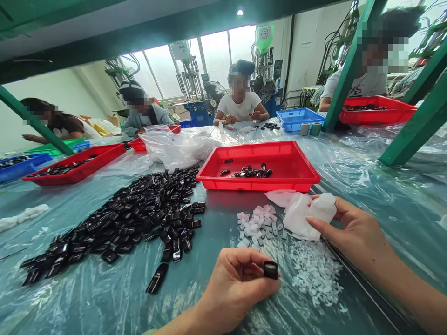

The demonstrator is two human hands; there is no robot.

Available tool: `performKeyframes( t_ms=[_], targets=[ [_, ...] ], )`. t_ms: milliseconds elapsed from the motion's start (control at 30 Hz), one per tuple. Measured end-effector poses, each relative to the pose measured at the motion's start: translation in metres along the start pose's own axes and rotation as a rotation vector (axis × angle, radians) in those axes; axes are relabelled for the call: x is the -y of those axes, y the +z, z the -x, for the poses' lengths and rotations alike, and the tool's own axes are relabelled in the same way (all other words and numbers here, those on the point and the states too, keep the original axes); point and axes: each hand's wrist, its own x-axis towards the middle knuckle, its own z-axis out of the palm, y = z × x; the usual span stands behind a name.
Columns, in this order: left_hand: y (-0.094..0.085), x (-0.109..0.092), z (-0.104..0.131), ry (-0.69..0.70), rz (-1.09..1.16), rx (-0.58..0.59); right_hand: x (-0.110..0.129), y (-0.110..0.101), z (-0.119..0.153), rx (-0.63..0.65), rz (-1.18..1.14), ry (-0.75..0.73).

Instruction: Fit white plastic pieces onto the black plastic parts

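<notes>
Between the thumb and fingers of my left hand (237, 284) is a small black plastic part (270, 269), its end facing me. My right hand (359, 232) pinches a crumpled white cloth (302, 216) over the table. Beneath and beside the cloth lie a heap of small white clips (258, 223) and a looser spread of tiny translucent pieces (316, 274). A big pile of glossy black plastic parts (139, 214) covers the table to the left. One single black part (157, 278) lies apart at its near edge.
A red tray (258, 181) with several black parts stands straight ahead. Farther off are a blue tray (300, 116), two thread spools (310, 129) and another red tray (80, 167). Green posts (352, 70) rise from the plastic-covered table (216, 223). Several people sit across it.
</notes>
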Motion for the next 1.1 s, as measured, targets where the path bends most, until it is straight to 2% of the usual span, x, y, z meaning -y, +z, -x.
performKeyframes(
  t_ms=[200, 333, 667, 833, 1100],
  targets=[
    [-0.002, 0.006, 0.000, 0.155, -0.150, 0.027, -0.026, -0.005, -0.025, -0.085, -0.095, 0.147],
    [-0.005, 0.010, 0.000, 0.179, -0.187, 0.026, -0.033, -0.005, -0.031, -0.097, -0.079, 0.246],
    [0.002, 0.002, -0.002, -0.014, -0.106, -0.039, -0.037, -0.015, -0.039, -0.153, 0.106, 0.330],
    [-0.001, 0.001, -0.004, -0.109, -0.120, -0.046, -0.039, -0.017, -0.041, -0.151, 0.172, 0.357],
    [-0.003, 0.003, -0.006, -0.106, -0.124, -0.030, -0.041, -0.019, -0.045, -0.241, 0.217, 0.417]
  ],
)
